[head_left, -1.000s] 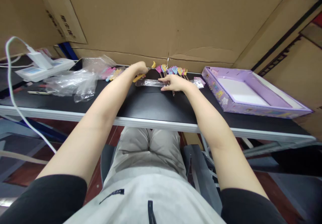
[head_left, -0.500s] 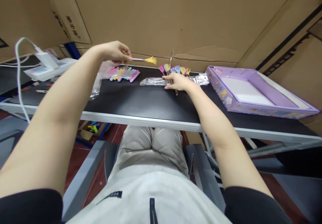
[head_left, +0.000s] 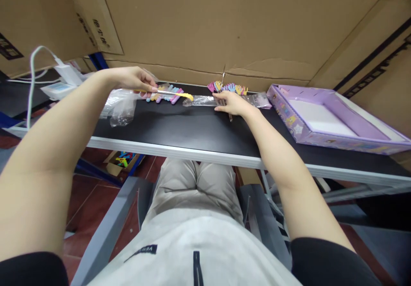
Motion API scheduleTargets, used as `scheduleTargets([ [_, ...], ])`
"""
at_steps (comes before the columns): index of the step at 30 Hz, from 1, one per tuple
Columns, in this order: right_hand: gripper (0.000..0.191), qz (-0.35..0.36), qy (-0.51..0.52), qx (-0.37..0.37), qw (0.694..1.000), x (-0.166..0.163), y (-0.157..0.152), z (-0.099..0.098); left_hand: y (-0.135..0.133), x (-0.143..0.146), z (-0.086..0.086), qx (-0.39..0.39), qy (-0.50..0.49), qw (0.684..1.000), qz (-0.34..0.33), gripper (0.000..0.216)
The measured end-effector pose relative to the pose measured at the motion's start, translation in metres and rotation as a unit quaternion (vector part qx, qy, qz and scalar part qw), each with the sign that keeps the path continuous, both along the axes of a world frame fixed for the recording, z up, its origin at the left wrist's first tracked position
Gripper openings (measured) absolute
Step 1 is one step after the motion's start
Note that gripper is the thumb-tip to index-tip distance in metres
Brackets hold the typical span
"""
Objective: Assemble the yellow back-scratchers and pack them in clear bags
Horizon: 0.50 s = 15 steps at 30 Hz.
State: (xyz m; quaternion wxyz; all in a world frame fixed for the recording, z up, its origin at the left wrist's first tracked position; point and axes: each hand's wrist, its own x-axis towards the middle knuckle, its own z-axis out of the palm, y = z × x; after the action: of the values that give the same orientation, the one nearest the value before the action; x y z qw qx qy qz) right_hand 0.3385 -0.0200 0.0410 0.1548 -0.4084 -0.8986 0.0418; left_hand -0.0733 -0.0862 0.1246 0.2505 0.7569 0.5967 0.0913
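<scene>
My left hand is closed in a pinch on the rod of a yellow back scratcher. Its thin metal rod points right, and its hand-shaped head hangs above the table, left of a clear plastic wrapper. My right hand grips a bunch of back scratchers with pink, yellow, blue and purple heads; their heads stick out beyond my fingers and a rod end shows below. Most of the rods are hidden by the hand. Several pastel sticks lie beneath the left hand's scratcher.
A purple open box stands on the black table at right. Crumpled clear bags lie at left, near a white power strip with a cable. Cardboard walls the back. Below is a carton of colourful items.
My left hand has lowered the yellow back scratcher towards the table, and its head has turned edge-on. My right hand stays at the bunch. The view has shifted slightly.
</scene>
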Motion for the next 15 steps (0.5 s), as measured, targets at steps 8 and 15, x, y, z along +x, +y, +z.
scheduleTargets([
  [8, 0.071, -0.022, 0.038, -0.038, 0.998, -0.0003, -0.004, 0.0011, -0.0011, 0.0068, -0.0054, -0.014, -0.034, 0.999, -0.026, 0.058],
  [15, 0.07, -0.02, 0.041, -0.05, 0.998, 0.0004, -0.0013, 0.0016, 0.0005, 0.0015, -0.007, -0.004, -0.042, 0.999, -0.029, 0.074],
])
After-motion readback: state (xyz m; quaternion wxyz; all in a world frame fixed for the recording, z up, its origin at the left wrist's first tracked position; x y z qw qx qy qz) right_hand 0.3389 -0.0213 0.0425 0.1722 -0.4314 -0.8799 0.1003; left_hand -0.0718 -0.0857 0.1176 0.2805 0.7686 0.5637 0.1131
